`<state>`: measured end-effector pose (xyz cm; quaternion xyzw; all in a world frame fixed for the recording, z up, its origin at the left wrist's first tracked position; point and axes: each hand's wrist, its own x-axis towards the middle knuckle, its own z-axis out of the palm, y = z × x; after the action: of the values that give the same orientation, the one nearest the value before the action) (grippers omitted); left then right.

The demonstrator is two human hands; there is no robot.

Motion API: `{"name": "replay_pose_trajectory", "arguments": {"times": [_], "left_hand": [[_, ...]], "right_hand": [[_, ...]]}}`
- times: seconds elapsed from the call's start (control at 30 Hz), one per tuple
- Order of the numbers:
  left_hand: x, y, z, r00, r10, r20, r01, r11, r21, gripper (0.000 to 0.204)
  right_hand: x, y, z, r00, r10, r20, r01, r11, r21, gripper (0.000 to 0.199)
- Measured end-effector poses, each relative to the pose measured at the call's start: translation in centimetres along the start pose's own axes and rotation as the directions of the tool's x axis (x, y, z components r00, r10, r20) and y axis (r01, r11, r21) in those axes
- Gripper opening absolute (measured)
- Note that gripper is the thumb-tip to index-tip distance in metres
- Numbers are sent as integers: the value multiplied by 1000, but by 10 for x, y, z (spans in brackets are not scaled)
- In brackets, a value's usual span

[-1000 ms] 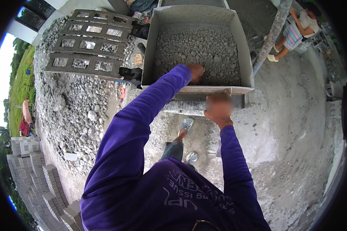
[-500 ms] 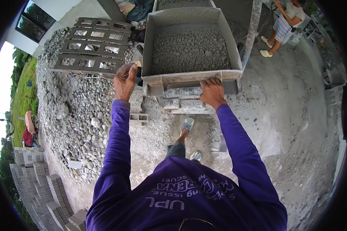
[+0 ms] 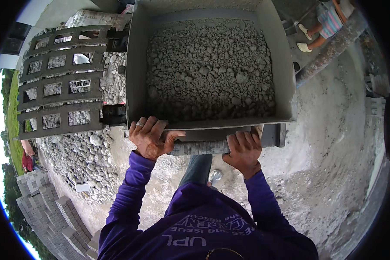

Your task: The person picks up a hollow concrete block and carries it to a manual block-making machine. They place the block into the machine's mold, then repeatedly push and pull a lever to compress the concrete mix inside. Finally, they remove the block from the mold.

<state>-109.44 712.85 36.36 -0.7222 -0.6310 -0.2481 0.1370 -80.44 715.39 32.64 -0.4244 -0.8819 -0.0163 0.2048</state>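
A large grey metal box holds a coarse, crumbly grey mix, like damp concrete or gravel. My left hand is curled over the near left corner of its front edge, thumb stretched to the right and a ring on one finger. A light, wrapped-looking bar runs just below that edge. My right hand closes around the right part of this bar, knuckles up. The undersides of both grips are hidden. My torso and one leg are below the bar.
Dark slotted block-shaped racks stand left of the box over a stone pile. Stacked grey blocks rise at lower left. A slanting metal post and another person are at upper right.
I have leaned in, so the box looks larger and nearer. My left hand, raised and free before, has come down onto the box's front corner. My right hand stays on the bar.
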Motion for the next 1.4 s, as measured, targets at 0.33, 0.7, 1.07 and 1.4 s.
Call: {"name": "replay_pose_trajectory", "arguments": {"times": [0.33, 0.7, 1.07, 1.4], "left_hand": [[268, -129, 134, 956, -229, 182, 211, 971, 110, 89], [168, -63, 53, 851, -301, 430, 277, 953, 120, 96], [-58, 46, -58, 973, -92, 213, 113, 990, -86, 60], [-49, 39, -41, 992, -75, 99, 79, 996, -37, 53]], "right_hand": [[290, 140, 98, 999, 24, -45, -28, 995, -91, 33], [196, 86, 16, 834, 79, 546, -106, 994, 17, 20], [-53, -35, -57, 838, 85, 539, -194, 970, 149, 18], [-59, -29, -22, 995, 71, 71, -77, 993, 92, 34]]}}
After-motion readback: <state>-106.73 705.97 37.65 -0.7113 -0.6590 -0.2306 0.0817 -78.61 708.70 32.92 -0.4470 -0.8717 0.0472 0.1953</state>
